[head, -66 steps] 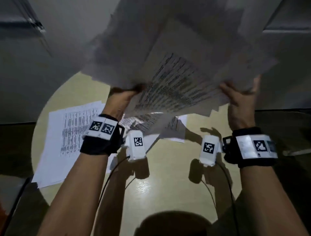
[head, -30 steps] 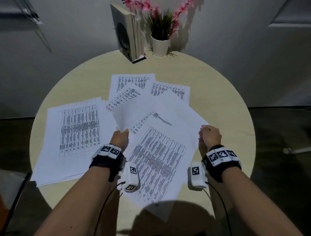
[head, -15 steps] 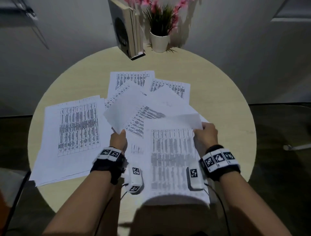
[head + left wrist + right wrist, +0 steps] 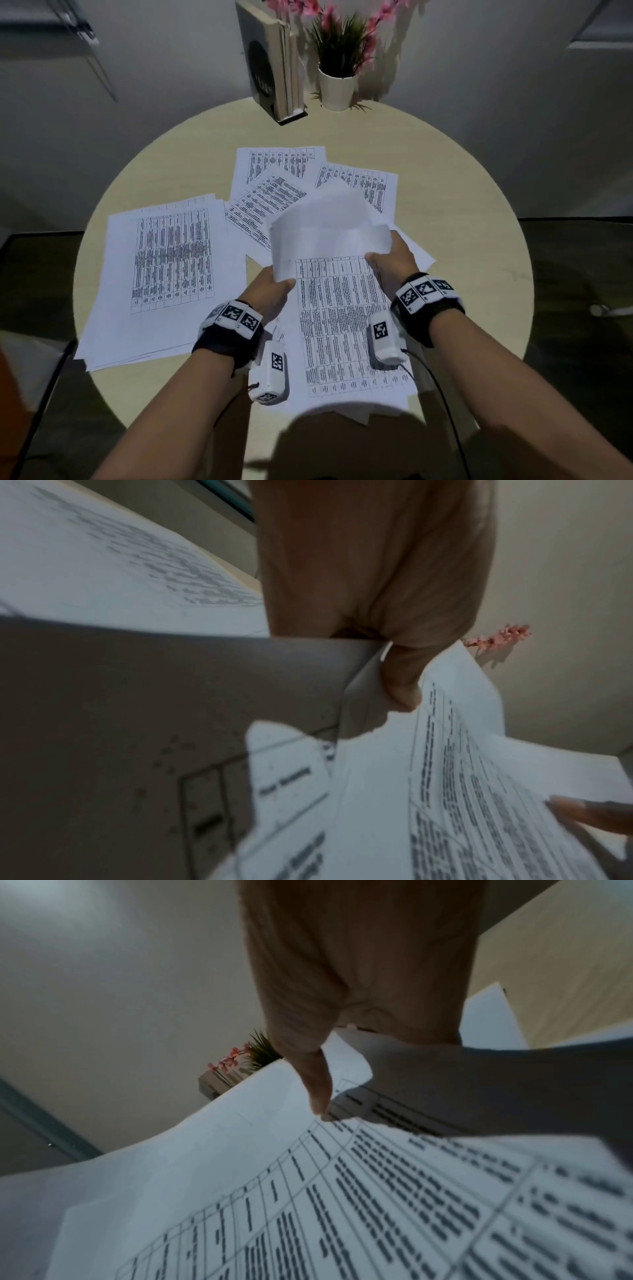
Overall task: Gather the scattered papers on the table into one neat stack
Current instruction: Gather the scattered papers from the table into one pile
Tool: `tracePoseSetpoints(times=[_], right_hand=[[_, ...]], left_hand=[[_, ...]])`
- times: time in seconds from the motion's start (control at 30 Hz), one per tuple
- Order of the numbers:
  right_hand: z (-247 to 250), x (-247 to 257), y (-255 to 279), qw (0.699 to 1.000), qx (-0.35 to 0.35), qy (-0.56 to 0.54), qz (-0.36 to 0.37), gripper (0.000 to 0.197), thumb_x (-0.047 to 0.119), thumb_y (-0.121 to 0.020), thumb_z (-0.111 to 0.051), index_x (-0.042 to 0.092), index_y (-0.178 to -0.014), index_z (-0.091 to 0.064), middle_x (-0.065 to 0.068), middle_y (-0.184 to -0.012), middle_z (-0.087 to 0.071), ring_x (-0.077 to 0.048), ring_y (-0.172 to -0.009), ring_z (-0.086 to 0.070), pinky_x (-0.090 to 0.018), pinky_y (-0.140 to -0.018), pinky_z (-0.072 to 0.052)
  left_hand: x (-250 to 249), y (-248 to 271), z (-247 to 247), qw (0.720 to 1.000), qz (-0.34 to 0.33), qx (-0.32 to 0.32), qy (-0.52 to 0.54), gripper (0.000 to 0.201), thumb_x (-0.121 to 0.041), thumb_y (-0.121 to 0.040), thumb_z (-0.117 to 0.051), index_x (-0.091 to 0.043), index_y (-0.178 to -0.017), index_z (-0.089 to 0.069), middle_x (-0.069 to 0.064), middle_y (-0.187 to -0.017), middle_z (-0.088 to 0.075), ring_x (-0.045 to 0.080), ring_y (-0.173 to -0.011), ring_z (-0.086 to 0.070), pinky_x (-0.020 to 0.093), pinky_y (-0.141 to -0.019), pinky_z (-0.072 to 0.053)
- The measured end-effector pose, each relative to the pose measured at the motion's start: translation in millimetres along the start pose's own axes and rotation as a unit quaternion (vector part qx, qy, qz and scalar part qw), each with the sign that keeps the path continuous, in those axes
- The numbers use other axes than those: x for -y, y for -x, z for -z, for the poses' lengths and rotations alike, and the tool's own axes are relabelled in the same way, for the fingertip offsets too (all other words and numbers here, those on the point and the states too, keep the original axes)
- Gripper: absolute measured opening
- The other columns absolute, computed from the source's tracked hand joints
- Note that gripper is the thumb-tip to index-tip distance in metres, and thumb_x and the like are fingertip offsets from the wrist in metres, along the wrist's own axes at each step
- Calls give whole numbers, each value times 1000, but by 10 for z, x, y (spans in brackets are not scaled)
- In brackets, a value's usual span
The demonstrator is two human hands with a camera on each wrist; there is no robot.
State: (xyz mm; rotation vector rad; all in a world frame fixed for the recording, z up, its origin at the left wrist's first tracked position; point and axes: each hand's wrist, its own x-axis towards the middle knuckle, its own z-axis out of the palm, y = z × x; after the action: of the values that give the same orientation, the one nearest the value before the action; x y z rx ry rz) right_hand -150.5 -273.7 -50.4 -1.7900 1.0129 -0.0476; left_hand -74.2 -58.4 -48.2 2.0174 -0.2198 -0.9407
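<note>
Both hands hold a bundle of printed sheets (image 4: 342,308) just above the near middle of the round table (image 4: 479,212). My left hand (image 4: 274,291) grips its left edge, thumb on top (image 4: 400,683). My right hand (image 4: 390,260) pinches its right edge (image 4: 318,1096). The far ends of the sheets curl upward (image 4: 325,229). A larger pile of papers (image 4: 164,274) lies flat on the table's left side. Several loose printed sheets (image 4: 277,178) lie fanned out behind the held bundle.
A standing book (image 4: 270,65) and a white potted plant with pink flowers (image 4: 337,68) sit at the table's far edge. Bare tabletop shows on the right side (image 4: 479,274). Dark floor surrounds the table.
The raised sheaf came down onto the table. Both hands slid inward and squared the sheets into a tighter bundle, whose far ends now curl up.
</note>
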Motion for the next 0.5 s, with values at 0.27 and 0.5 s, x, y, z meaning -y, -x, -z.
tracePoseSetpoints(times=[0.27,0.5], right_hand=[[345,-128,122,977,-175,-84,-84,34,1,-82,-59,1,-116,-63,-15,-103,-67,-27,-89,-61,-24,-77,-40],[388,-474,437,964,-208,-81,-142,38,5,-90,-53,-6,-127,-51,-28,-126,-57,-40,-109,-56,-37,-83,-42]], left_hand=[[174,-21,5,994,77,71,-20,52,-15,-91,-58,1,-137,-40,10,-110,-62,17,-101,-62,26,-84,-45],[168,-47,-108,990,67,-68,104,50,-40,-97,-38,2,-115,-58,18,-102,-66,27,-98,-60,33,-89,-40]])
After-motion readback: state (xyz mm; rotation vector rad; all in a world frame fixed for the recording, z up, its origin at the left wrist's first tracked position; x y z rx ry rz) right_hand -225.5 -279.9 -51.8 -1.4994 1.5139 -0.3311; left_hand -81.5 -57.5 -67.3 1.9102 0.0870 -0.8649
